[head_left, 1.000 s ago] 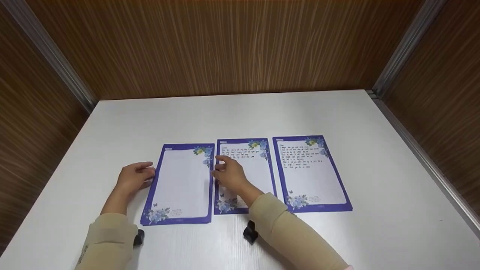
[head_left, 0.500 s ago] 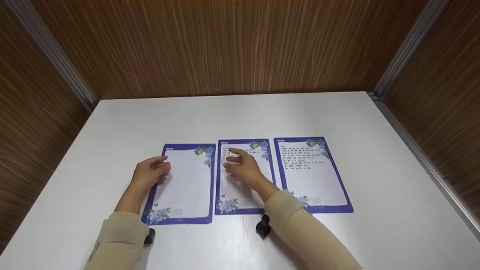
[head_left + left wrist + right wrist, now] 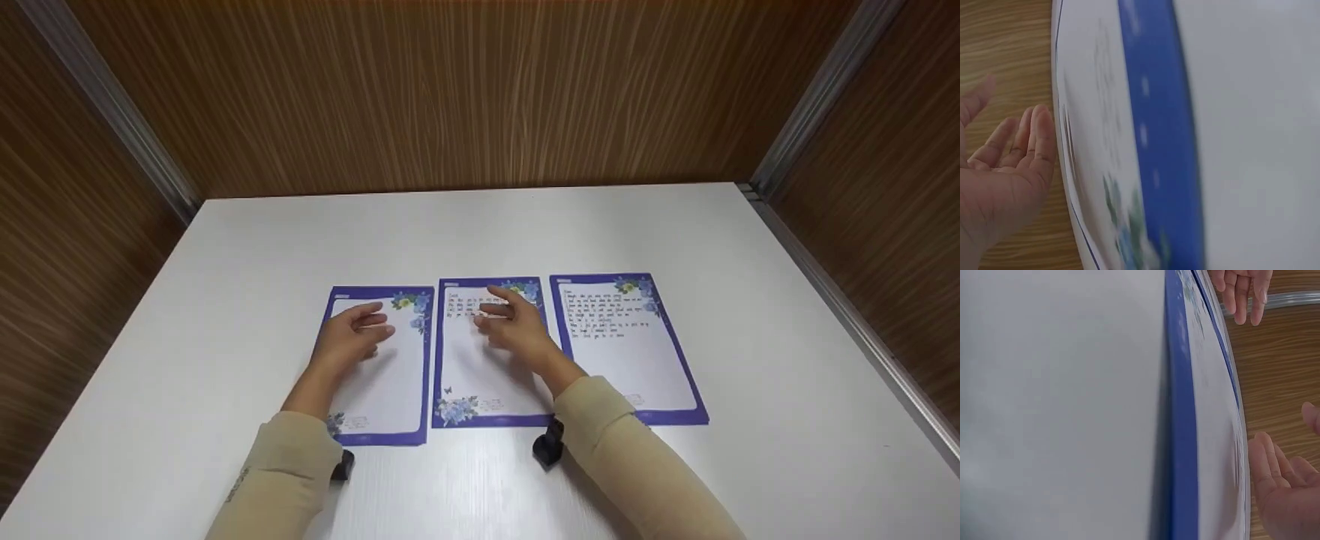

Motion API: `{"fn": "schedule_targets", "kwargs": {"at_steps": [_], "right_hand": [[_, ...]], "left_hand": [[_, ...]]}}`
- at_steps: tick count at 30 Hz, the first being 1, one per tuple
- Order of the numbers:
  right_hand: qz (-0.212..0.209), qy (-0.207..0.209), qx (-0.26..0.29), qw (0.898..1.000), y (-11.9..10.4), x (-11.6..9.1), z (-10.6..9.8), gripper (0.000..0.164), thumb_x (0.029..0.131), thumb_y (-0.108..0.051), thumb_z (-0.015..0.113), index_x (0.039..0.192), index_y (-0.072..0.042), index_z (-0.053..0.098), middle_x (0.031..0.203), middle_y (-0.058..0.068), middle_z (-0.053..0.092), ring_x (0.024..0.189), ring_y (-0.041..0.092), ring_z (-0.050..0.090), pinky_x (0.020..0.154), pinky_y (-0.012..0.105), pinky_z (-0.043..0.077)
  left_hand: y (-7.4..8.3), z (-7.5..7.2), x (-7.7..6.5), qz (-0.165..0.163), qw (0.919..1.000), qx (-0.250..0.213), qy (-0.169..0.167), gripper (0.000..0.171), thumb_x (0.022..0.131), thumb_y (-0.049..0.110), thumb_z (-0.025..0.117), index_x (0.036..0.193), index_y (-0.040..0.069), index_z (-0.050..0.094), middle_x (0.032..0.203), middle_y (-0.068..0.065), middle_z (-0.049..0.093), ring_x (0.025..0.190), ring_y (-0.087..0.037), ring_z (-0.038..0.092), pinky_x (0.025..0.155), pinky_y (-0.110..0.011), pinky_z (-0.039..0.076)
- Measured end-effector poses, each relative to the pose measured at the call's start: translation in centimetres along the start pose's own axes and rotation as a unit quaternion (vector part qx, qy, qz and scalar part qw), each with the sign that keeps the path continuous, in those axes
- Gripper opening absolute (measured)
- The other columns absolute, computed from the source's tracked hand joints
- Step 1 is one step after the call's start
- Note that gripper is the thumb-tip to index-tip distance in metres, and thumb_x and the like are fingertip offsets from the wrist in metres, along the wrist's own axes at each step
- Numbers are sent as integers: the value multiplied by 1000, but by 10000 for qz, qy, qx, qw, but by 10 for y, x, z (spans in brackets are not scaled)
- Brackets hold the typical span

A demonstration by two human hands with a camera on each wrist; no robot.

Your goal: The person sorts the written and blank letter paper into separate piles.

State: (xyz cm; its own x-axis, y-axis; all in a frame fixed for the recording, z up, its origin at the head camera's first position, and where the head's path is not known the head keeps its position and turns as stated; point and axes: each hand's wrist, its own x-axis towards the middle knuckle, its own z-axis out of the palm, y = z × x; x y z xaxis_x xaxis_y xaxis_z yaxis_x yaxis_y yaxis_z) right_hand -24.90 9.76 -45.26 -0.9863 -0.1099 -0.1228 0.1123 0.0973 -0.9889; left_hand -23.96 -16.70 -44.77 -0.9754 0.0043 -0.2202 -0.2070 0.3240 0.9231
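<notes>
Three sheets of letter paper with purple borders and blue flower corners lie side by side. My left hand (image 3: 349,341) is over the left sheet (image 3: 401,379), which bears no handwriting. Over the middle sheet (image 3: 469,371), which has a few handwritten lines at its top, is my right hand (image 3: 521,330). Both hands have loosely bent fingers, palms turned inward, and hold nothing. Further right, the third sheet (image 3: 622,367) carries a longer block of handwriting. The right wrist view shows fingers of both hands above the paper's blue border (image 3: 1182,410).
The sheets lie on a white table (image 3: 480,232). A wood-grain panel (image 3: 465,97) rises behind it, with metal posts at the corners (image 3: 825,97). Black wrist cameras (image 3: 549,446) show beneath the beige sleeves (image 3: 622,442).
My left hand has moved right from beside the left sheet's edge to over it. My right hand has shifted right from that sheet's right edge to over the middle sheet. The sheets stay put.
</notes>
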Motion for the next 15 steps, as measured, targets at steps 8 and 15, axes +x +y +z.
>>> {"fn": "schedule_targets", "kwargs": {"at_steps": [8,15], "right_hand": [[-29,40,-45,10000,2,-1,-17,68,86,-8,71,145,-8,38,129,16,56,105,30,62,82,40,55],[-26,21,-58,10000,4,-1,-32,69,87,-10,71,146,-9,37,131,18,54,107,31,61,86,42,53]], "left_hand": [[7,28,4,205,9997,0,-153,62,85,11,72,140,7,46,131,-12,55,114,-26,55,87,-36,52],[12,46,5,573,9981,-14,-219,62,81,7,75,137,2,49,127,-15,58,112,-28,57,92,-36,49]]}}
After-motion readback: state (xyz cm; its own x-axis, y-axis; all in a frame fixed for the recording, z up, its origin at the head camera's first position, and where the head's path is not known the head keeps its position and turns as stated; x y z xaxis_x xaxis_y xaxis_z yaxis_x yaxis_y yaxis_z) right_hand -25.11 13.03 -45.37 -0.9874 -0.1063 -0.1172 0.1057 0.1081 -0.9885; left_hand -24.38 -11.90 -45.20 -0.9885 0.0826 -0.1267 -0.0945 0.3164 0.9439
